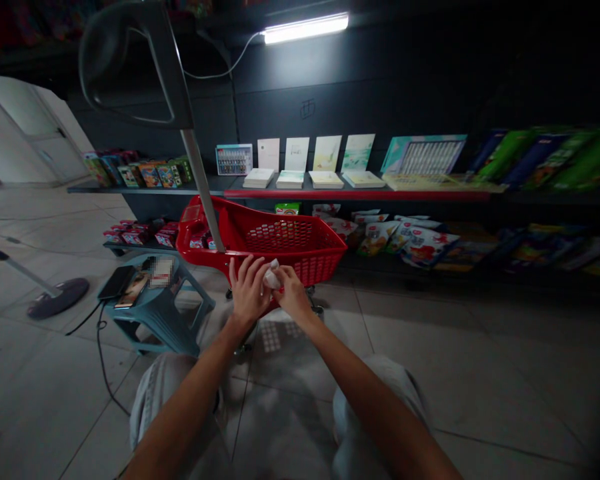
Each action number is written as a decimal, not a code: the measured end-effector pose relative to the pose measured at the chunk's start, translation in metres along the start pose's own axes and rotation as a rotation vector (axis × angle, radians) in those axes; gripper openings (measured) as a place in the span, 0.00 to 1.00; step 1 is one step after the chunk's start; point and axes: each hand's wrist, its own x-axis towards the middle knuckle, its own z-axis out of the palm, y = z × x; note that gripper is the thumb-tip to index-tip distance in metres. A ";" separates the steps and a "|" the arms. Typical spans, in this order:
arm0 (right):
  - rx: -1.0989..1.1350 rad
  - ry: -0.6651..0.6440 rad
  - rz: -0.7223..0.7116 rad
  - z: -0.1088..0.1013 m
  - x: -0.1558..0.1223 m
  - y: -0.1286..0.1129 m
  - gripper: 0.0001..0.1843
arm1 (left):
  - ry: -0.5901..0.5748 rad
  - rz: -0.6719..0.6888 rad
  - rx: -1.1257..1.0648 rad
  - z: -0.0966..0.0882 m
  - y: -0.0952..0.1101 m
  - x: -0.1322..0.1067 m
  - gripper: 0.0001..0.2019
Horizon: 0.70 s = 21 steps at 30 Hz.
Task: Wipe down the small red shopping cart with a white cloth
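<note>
A red plastic shopping cart [240, 208] with perforated sides stands in front of me, side-on. My left hand [249, 291] lies against its near side with the fingers spread. In my right hand [293, 293] is a crumpled white tissue [273, 277], pinched close to the cart's side. The tissue sits between my two hands, and part of it is hidden by the right fingers. From the cart's left part rises a metal pole [200, 180] topped by a dark grey loop handle [173, 73].
On my left a blue-grey plastic stool [167, 320] bears a phone [133, 290] and a black device [116, 283]. Behind the cart, a shelf [340, 194] holds books, boxed sets and packages; bagged snacks [423, 243] lie below. A round stand base [59, 298] is at far left.
</note>
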 end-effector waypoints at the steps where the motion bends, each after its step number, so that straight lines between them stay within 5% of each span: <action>1: -0.047 -0.023 0.025 0.001 0.000 -0.001 0.22 | -0.014 -0.008 0.083 -0.004 0.002 0.004 0.24; 8: -0.345 -0.067 0.012 0.000 0.003 0.003 0.23 | -0.063 -0.096 0.265 -0.012 0.002 0.021 0.33; 12: -0.414 0.014 0.002 -0.027 0.014 0.038 0.21 | -0.056 -0.134 0.241 -0.010 -0.005 0.023 0.32; 18: -0.197 0.314 0.564 -0.091 0.033 0.139 0.17 | -0.049 -0.135 0.219 -0.007 -0.012 0.024 0.31; 21: -0.109 0.370 0.662 -0.103 0.032 0.171 0.17 | -0.046 -0.135 0.238 -0.008 -0.010 0.027 0.28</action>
